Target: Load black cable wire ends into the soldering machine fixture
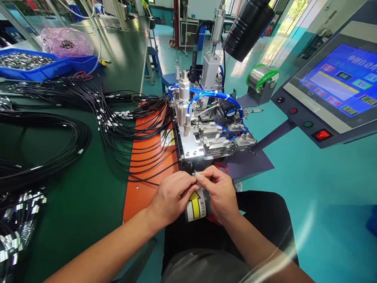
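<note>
My left hand (173, 195) is closed, thumb and fingers pinched at the front edge of the machine (191, 147). A black cable (144, 181) runs across the orange plate (141, 196) to its fingertips. My right hand (219, 192) is closed too, its thumb and forefinger pinching a tiny metallic piece whose shape I cannot make out. The fingertips of both hands nearly meet. Just below them is a round part with a yellow arrow label (196, 205). More black cables (153, 151) lead side by side into the machine's left side.
Coiled black cables (73, 145) and a blue tray (20, 72) of small metal parts lie on the green table (88, 196). A solder spool (262, 77) and a control screen (338, 82) stand at the right. A black cylinder (249, 29) hangs above.
</note>
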The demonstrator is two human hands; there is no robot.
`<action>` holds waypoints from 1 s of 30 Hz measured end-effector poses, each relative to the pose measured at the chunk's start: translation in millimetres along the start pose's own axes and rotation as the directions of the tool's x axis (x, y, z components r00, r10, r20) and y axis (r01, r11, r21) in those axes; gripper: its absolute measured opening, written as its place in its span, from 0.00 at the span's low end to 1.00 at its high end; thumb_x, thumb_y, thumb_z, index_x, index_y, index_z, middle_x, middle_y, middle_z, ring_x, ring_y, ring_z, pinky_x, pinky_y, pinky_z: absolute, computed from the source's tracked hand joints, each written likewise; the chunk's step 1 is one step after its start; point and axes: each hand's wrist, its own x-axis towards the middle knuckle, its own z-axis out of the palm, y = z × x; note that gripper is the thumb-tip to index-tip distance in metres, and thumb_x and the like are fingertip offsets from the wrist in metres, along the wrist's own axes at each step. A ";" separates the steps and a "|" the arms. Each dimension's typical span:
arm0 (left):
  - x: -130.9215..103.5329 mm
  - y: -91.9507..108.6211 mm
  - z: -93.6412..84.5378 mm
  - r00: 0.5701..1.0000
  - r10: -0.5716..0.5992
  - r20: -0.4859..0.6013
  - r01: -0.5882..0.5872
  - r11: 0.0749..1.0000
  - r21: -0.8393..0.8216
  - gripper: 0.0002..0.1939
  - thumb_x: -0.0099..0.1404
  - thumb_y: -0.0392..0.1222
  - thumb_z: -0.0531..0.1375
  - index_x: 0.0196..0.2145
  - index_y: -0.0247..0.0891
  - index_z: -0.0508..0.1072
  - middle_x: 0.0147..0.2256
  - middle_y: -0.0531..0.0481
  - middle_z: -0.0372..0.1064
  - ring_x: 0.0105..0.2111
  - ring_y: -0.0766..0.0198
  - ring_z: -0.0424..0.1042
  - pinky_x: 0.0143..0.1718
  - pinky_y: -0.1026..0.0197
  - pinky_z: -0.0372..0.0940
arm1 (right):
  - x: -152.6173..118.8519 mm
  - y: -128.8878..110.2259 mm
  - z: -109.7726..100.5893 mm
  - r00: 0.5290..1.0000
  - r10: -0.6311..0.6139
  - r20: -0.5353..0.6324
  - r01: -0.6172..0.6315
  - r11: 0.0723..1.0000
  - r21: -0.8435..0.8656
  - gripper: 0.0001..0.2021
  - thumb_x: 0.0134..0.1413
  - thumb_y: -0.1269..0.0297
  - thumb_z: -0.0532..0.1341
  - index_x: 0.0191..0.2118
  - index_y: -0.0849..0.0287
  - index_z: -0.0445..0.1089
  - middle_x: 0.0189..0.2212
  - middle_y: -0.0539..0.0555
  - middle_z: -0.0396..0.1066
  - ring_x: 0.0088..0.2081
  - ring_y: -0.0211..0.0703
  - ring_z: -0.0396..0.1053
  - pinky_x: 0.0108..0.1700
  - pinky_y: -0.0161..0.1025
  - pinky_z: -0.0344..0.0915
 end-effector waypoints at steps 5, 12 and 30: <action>-3.0 1.8 0.8 1.000 -0.004 0.026 0.001 0.997 0.078 0.07 0.69 0.35 0.56 0.41 0.36 0.74 0.32 0.47 0.69 0.33 0.63 0.68 0.35 0.61 0.64 | -6.6 -4.3 -14.9 0.994 0.100 0.035 -0.098 0.993 -0.072 0.07 0.51 0.60 0.69 0.33 0.58 0.76 0.30 0.50 0.70 0.33 0.39 0.66 0.37 0.37 0.63; -3.8 1.9 2.7 1.000 -0.023 0.003 0.022 0.991 0.129 0.08 0.69 0.37 0.56 0.41 0.35 0.74 0.31 0.47 0.69 0.33 0.63 0.67 0.35 0.61 0.64 | 0.3 -23.6 -39.5 0.966 0.209 0.152 -0.179 0.966 -0.189 0.13 0.52 0.56 0.68 0.40 0.57 0.75 0.31 0.50 0.70 0.33 0.38 0.65 0.36 0.35 0.63; -3.3 1.3 3.5 1.000 -0.024 -0.009 0.025 0.986 0.163 0.08 0.70 0.37 0.56 0.41 0.35 0.74 0.31 0.47 0.68 0.33 0.63 0.66 0.35 0.60 0.63 | 10.2 -31.4 -33.3 0.967 0.135 0.218 -0.029 0.902 -0.431 0.12 0.61 0.56 0.60 0.33 0.59 0.73 0.27 0.48 0.67 0.29 0.37 0.61 0.32 0.35 0.58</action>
